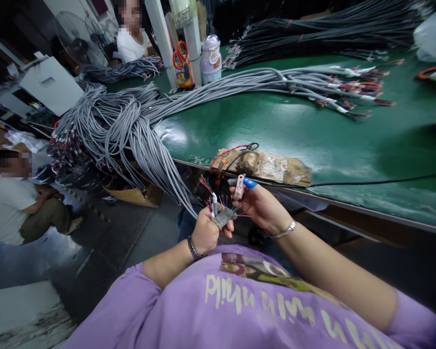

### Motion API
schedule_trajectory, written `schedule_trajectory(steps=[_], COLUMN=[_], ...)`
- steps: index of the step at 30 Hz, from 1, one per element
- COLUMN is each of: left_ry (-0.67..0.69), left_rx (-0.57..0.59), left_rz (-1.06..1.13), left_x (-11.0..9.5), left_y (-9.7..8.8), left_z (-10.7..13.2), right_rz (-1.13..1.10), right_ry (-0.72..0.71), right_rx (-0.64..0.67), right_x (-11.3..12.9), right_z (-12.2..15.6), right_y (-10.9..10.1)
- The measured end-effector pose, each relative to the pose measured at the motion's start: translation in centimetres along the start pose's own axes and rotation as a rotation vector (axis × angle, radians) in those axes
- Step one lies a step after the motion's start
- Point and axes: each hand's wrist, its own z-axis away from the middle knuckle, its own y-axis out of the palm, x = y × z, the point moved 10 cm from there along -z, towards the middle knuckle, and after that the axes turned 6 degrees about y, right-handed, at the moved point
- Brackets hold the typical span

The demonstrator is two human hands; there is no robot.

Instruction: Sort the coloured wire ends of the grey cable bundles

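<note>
My left hand (209, 230) is closed around the end of a grey cable (191, 206), with grey covers on its thumb or fingertip. Thin coloured wires (223, 199) fan out from the stripped end, and a white sleeve (214, 198) sits near them. Close on the right, my right hand (259, 206) has its fingers bent together, one wearing a blue finger cover (250, 182). A small pale pink tool (240, 186) with faint print is in its fingers; its exact kind is unclear. Some wire tips reach toward this hand's lower fingers.
A worn wooden board (279, 168) with red and black leads lies at the edge of the green table (312, 126). Grey cable bundles (131, 121) hang over its left side. Behind are orange scissors (180, 53), a lilac cup (211, 60) and black cables (312, 36). Two people are nearby.
</note>
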Motion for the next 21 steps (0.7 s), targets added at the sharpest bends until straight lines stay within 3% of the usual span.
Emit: schedule_trajectory(steps=[3, 8, 14, 21], left_ry=[0.016, 0.022, 0.027, 0.007], left_rx=[-0.036, -0.046, -0.071, -0.074], left_rz=[0.020, 0.023, 0.007, -0.012], left_x=[-0.1, -0.5, -0.7, 0.0], left_y=[-0.3, 0.3, 0.4, 0.3], left_z=[-0.1, -0.5, -0.7, -0.9], right_rz=[0.057, 0.203, -0.039, -0.179], right_ry=[-0.050, -0.279, -0.035, -0.026], right_rx=[0.004, -0.134, 0.012, 0.008], right_x=[0.2, 2.1, -0.3, -0.5], right_z=[0.1, 0.8, -0.7, -1.2], right_y=[-0.3, -1.6, -0.2, -0.3])
